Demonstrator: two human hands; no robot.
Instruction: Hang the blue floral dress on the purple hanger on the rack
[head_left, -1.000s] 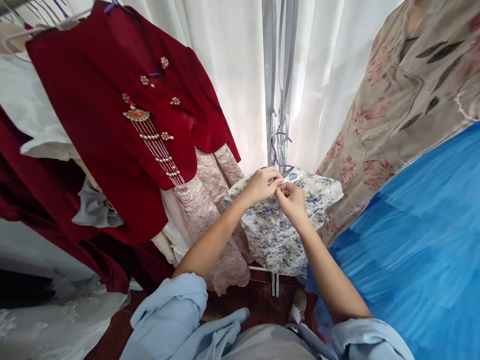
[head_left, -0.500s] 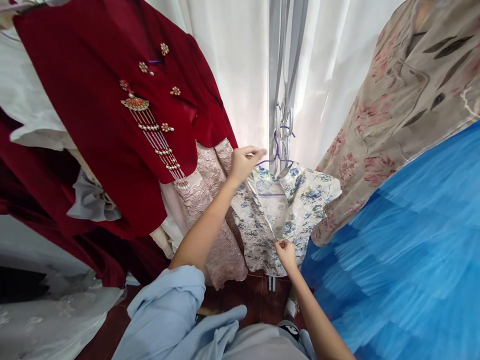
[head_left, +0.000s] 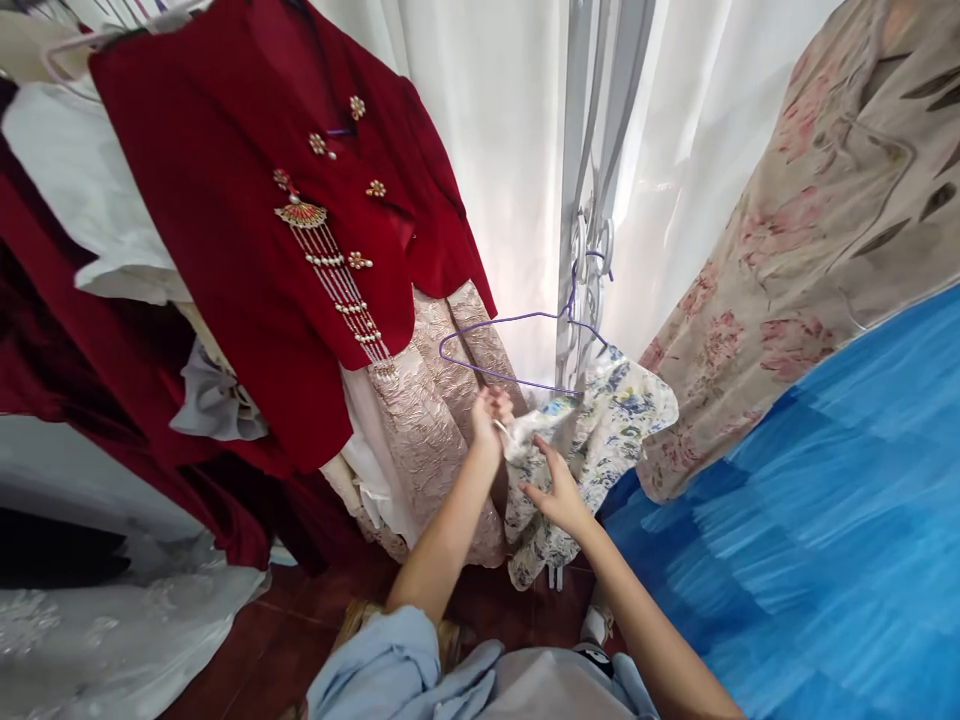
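The left hand [head_left: 491,414] grips the floral blouse [head_left: 628,408]; the right hand [head_left: 562,494] is open at its front. The blouse droops from the right end of a thin purple hanger [head_left: 535,315]. It seems light, soft, best held by the shoulders. Beside it: velvety red jacket [head_left: 225,230], layered blue fabric [head_left: 810,500].

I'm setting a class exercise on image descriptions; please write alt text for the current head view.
A person's left hand grips a floral top, one shoulder off its purple hanger; the open right hand is in front of it. A red jacket with beaded ornaments hangs at picture left, a layered blue garment at right.
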